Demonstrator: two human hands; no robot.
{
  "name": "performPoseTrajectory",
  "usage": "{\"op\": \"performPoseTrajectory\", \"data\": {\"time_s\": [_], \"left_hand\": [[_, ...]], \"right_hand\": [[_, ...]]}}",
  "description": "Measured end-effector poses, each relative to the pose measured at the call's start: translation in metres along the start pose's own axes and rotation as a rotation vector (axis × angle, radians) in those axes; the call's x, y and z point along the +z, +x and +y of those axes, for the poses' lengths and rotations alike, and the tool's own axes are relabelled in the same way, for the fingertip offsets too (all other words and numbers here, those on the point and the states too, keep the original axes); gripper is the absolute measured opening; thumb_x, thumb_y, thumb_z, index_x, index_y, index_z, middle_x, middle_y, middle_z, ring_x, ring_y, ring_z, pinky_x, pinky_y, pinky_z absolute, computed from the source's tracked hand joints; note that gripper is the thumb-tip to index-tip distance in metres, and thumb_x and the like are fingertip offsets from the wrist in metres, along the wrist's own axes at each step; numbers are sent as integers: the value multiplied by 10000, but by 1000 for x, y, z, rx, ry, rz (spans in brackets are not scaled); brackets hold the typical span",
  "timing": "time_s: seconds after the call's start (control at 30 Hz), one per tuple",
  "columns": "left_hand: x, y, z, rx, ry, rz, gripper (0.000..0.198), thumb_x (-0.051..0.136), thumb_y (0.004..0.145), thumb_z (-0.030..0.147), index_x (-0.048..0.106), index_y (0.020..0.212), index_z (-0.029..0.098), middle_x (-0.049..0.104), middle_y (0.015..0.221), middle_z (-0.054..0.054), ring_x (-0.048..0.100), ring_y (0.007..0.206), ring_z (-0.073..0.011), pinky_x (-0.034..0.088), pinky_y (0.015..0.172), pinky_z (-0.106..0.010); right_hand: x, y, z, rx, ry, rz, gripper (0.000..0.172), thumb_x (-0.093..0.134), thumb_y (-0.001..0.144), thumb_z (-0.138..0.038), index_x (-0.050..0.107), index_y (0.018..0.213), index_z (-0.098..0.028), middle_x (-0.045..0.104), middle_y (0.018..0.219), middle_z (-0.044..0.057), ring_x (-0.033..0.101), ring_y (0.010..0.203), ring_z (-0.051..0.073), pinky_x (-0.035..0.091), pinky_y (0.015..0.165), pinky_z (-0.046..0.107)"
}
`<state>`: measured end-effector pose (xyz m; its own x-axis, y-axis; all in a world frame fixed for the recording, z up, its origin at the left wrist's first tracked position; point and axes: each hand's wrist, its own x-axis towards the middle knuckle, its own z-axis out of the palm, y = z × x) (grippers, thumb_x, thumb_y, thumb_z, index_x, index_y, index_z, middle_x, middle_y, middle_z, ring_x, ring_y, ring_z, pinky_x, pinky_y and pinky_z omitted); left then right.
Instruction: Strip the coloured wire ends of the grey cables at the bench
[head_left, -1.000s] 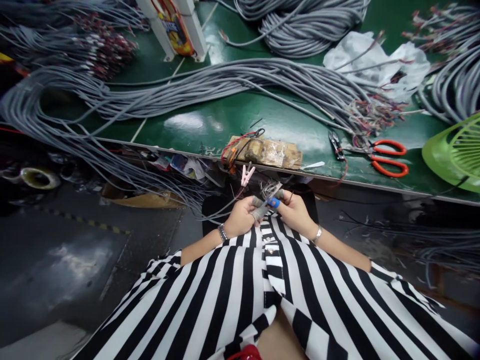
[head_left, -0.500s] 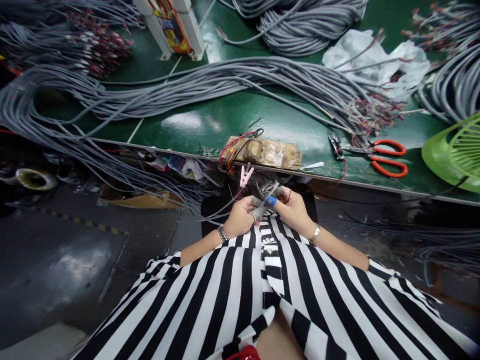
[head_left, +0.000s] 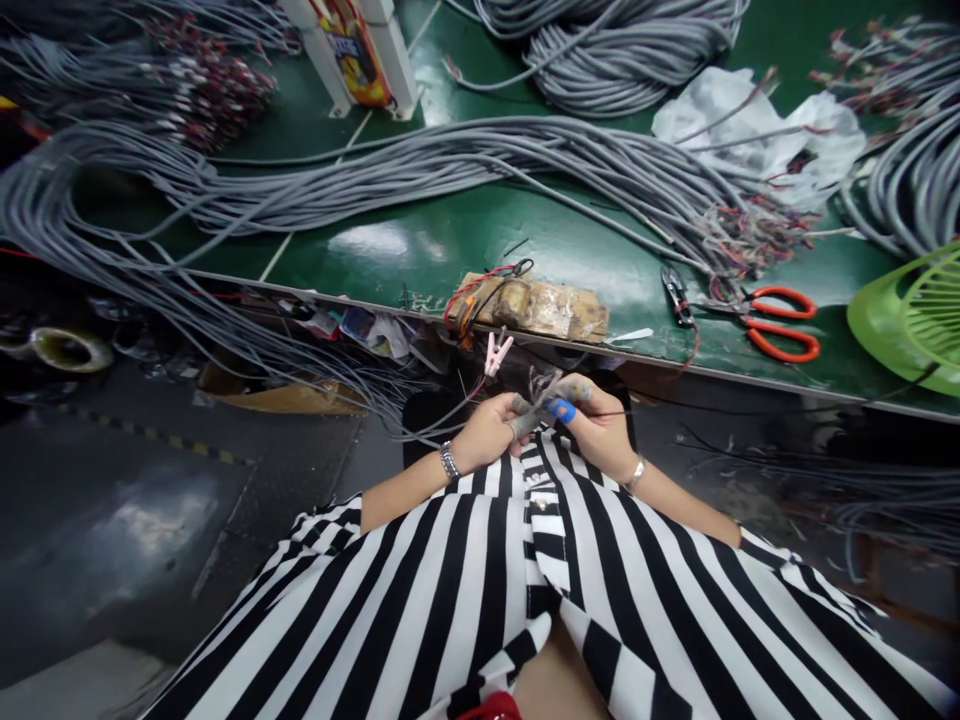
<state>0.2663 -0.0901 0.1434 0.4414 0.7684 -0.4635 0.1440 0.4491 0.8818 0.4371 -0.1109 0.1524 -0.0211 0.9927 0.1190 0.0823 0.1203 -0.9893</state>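
Note:
Both hands meet close to my body, just below the front edge of the green bench (head_left: 420, 250). My left hand (head_left: 487, 435) is closed round the end of a grey cable (head_left: 442, 418) that trails off to the left. My right hand (head_left: 592, 425) pinches the thin stripped wires (head_left: 541, 382) fanning out of that cable end; its thumb wears a blue fingertip cover (head_left: 561, 409), and other fingers wear grey ones. A pink clip (head_left: 495, 352) hangs from the bench edge just above the hands.
Long bundles of grey cable (head_left: 465, 165) cover the bench and spill over its left edge. A taped brown block (head_left: 551, 305) with red and black leads, small cutters (head_left: 677, 295), red-handled scissors (head_left: 780, 320), a green fan (head_left: 911, 315) and a white plastic bag (head_left: 750, 120) lie on the bench.
The hands have stayed together on the cable end; the right fingers have shifted slightly along the thin wires. The view has tipped a little.

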Motion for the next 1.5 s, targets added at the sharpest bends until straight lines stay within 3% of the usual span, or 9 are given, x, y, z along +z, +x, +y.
{"op": "performPoseTrajectory", "data": {"time_s": [0.2,0.3,0.43,0.6,0.77,0.93,1.17,1.37,1.5], "left_hand": [[-3,-1,0,-1,105,112,142,647,734,222,530,732,141,552,520,50,467,347,-38,311,360,-131],[-5,-8,1,86,161,144,129,637,746,226,585,828,141,568,535,49,475,381,-46,340,391,-141],[-8,-15,2,249,347,197,196,640,748,223,626,934,163,666,655,6,604,556,-105,442,533,-178],[-8,-24,8,380,765,265,151,585,780,220,668,903,191,714,790,-46,661,733,-177,472,662,-243],[-6,-31,11,495,1105,308,210,539,777,221,683,927,190,706,781,-58,637,711,-181,445,648,-254],[-6,-31,9,532,1145,300,210,505,819,272,681,894,185,679,712,-58,609,652,-172,406,596,-254],[-6,-30,5,538,1155,274,172,508,825,273,657,794,192,664,693,-53,592,647,-163,380,594,-252],[-7,-29,2,541,1171,254,114,529,787,227,606,710,193,642,665,-42,576,631,-159,370,592,-255],[-6,-28,3,530,1120,215,134,531,798,232,595,688,191,628,642,-42,574,615,-159,368,585,-252]], "right_hand": [[-30,8,-14,32,36,148,424,379,892,-599,562,969,-224,538,712,27,454,524,124,306,457,259],[-52,9,-13,25,-384,-58,510,290,912,-611,568,1006,-193,559,677,35,508,572,156,347,526,278],[-62,1,-9,96,-1038,-237,428,427,883,-564,535,988,-162,641,775,82,589,674,219,336,562,290],[-57,-8,-15,88,-1309,-382,356,452,899,-515,516,933,-166,650,739,82,603,640,224,255,528,284],[-55,-10,-23,-37,-1369,-398,413,367,928,-533,528,935,-152,641,795,111,586,642,214,240,533,298],[-50,-13,-23,-145,-1356,-265,267,408,938,-354,539,788,-176,590,758,66,525,654,174,265,582,299],[-40,-16,-18,-245,-1277,-127,306,454,921,-383,518,692,-190,547,700,48,478,665,166,283,602,289],[-37,-14,-16,-227,-1147,-120,319,467,904,-401,501,663,-194,523,677,42,452,637,162,290,591,289],[-32,-11,-7,-75,-771,-112,301,498,881,-410,485,669,-197,504,642,16,437,602,140,328,576,268]]}}
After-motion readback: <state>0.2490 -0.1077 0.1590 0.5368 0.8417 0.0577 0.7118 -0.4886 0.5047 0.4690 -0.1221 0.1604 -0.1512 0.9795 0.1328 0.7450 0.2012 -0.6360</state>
